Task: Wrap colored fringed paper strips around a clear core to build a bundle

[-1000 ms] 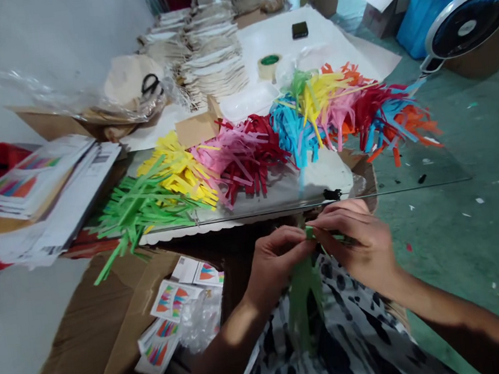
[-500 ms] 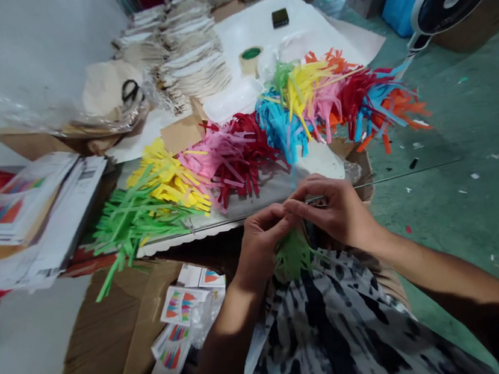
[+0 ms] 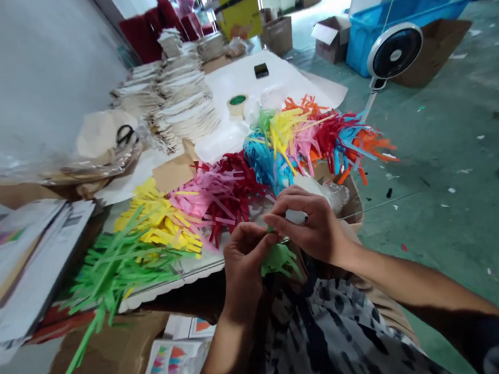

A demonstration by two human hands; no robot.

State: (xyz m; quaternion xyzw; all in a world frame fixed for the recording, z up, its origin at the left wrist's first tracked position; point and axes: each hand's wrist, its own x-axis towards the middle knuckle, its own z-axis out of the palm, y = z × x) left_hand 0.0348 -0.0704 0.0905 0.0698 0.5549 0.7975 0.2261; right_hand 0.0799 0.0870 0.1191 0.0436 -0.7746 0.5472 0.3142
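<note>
A light green paper tassel (image 3: pixel 281 260) hangs below my fingers, just in front of the table edge. My left hand (image 3: pixel 247 263) pinches its top end between thumb and fingers. From the other side, my right hand (image 3: pixel 308 219) pinches the same top end, fingertips close to the left ones. Behind my hands lie dark red tassels (image 3: pixel 236 188) and pink tassels (image 3: pixel 203 196). Yellow tassels (image 3: pixel 157 216) and bright green tassels (image 3: pixel 113 264) spread out to the left along the edge. Blue tassels (image 3: pixel 267 163) lie beyond the right hand.
Stacks of off-white bundles (image 3: pixel 183 92), a tape roll (image 3: pixel 237 104) and black scissors (image 3: pixel 125 134) are on the table. Printed sheets (image 3: pixel 21 257) lie at the left, with picture cards (image 3: pixel 169 364) below. A fan (image 3: pixel 394 54) stands at the right, before a blue bin (image 3: pixel 359 40).
My view has tilted up, showing more of the room. Both hands keep the green tassel pinched; its top end now shows green between the fingertips, and the strands hang differently.
</note>
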